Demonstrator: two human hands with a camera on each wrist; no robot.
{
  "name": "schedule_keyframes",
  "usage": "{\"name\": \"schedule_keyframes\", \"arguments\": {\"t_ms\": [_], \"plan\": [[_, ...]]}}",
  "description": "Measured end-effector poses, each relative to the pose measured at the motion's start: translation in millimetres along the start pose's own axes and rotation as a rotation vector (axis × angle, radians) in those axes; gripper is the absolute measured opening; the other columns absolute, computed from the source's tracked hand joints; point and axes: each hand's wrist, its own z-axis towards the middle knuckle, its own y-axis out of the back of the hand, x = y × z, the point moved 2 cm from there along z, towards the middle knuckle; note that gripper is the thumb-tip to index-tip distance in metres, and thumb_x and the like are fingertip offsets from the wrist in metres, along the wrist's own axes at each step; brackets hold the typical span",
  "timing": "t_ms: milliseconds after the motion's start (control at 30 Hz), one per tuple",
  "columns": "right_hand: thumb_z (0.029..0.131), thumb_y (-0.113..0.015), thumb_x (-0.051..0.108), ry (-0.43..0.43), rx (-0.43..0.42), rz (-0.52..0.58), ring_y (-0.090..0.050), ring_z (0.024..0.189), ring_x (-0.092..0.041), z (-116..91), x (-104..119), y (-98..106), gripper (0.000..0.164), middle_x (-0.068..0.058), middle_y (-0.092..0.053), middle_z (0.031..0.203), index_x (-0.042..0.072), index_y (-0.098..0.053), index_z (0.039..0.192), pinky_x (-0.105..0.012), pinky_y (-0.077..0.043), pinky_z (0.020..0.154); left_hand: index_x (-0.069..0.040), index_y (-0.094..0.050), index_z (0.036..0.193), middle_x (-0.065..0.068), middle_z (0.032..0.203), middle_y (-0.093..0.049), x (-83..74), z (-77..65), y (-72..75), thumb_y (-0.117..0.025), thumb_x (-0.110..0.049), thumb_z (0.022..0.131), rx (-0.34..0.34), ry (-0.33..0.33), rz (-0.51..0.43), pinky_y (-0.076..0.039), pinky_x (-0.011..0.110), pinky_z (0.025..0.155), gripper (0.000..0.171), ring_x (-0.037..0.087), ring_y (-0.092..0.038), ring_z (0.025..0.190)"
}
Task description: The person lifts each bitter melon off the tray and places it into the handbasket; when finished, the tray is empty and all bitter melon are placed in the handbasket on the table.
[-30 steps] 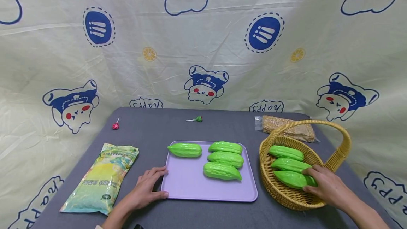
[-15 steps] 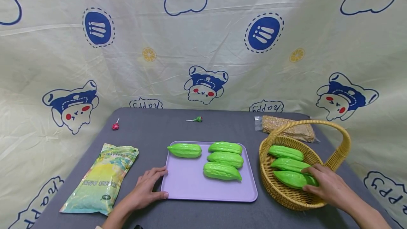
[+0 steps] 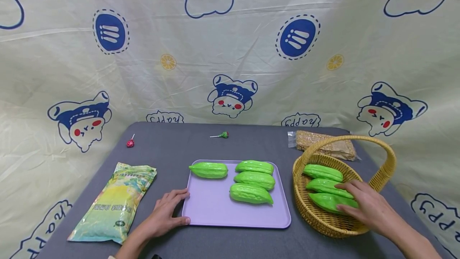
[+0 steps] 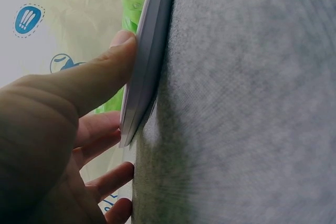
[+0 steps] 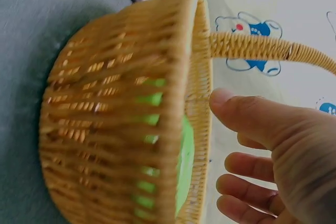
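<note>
A light purple tray (image 3: 206,207) bears one green bitter melon (image 3: 209,170) at its back left and three more bitter melons (image 3: 252,193) stacked in a column on its right side. My left hand (image 3: 166,214) rests at the tray's left edge, thumb and fingertips touching the rim, fingers fairly straight. To the right, a wicker basket (image 3: 325,226) with a tall handle has three bitter melons (image 3: 328,202) lying in it. Over its front right rim is my right hand (image 3: 370,207). The right wrist view shows its fingers apart, loosely bent, with nothing between them.
A green-and-yellow bag (image 3: 115,207) lies left of the tray. Behind are a red lollipop (image 3: 130,142), a green lollipop (image 3: 225,134) and a clear pack of grains (image 3: 325,144) near the basket handle (image 3: 386,163). A printed curtain (image 3: 251,51) hangs behind the grey table.
My right hand has let go of the front bitter melon in the basket and lifted slightly up and away from it. The left hand and tray have stayed put.
</note>
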Motion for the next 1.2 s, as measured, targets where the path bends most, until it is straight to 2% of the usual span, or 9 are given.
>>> {"name": "schedule_keyframes", "arguments": {"t_ms": [267,533,833,1033,1200], "plan": [[0.068,-0.082,0.034,0.063,-0.11,-0.001,-0.059,0.089,-0.024,4.5,26.9,10.6,0.047,-0.004,-0.063,0.098,0.014,-0.066,0.107,-0.045,-0.048,0.072,-0.011,-0.052,0.132,0.007,0.141,-0.046,0.0,0.3,0.1,-0.073,-0.045,0.076,0.001,0.002,0.0,-0.03,0.042,0.086,0.069,0.029,-0.043,0.121],[0.061,-0.086,0.026,0.224,-0.3,-0.006,-0.058,0.092,-0.019,9.8,55.0,15.2,0.049,0.001,-0.063,0.098,0.015,-0.066,0.104,-0.042,-0.048,0.075,-0.012,-0.052,0.132,0.006,0.142,-0.045,1.7,0.5,-0.7,-0.074,-0.044,0.076,0.014,0.028,-0.007,-0.03,0.042,0.087,0.069,0.027,-0.042,0.121],[0.063,-0.085,0.026,0.287,-0.328,0.048,-0.057,0.097,-0.016,21.3,85.0,12.8,0.049,0.004,-0.062,0.1,0.016,-0.066,0.106,-0.038,-0.049,0.077,-0.011,-0.052,0.132,0.007,0.142,-0.045,1.1,0.5,-0.4,-0.073,-0.046,0.076,0.009,0.011,0.001,-0.03,0.042,0.086,0.07,0.029,-0.043,0.121],[0.063,-0.085,0.029,0.369,-0.371,0.099,-0.058,0.096,-0.014,30.6,103.9,2.3,0.051,0.002,-0.063,0.102,0.012,-0.066,0.107,-0.035,-0.049,0.077,-0.011,-0.052,0.132,0.007,0.142,-0.045,0.6,0.4,0.1,-0.073,-0.046,0.075,0.008,0.011,0.003,-0.03,0.042,0.086,0.07,0.029,-0.043,0.121],[0.062,-0.086,0.028,0.392,-0.379,0.134,-0.057,0.096,-0.015,40.4,121.8,-8.8,0.054,0.001,-0.062,0.104,0.011,-0.065,0.109,-0.035,-0.048,0.076,-0.011,-0.052,0.132,0.007,0.142,-0.045,0.8,0.4,-0.6,-0.074,-0.044,0.076,0.016,0.025,-0.001,-0.03,0.043,0.087,0.069,0.028,-0.042,0.122]]}}
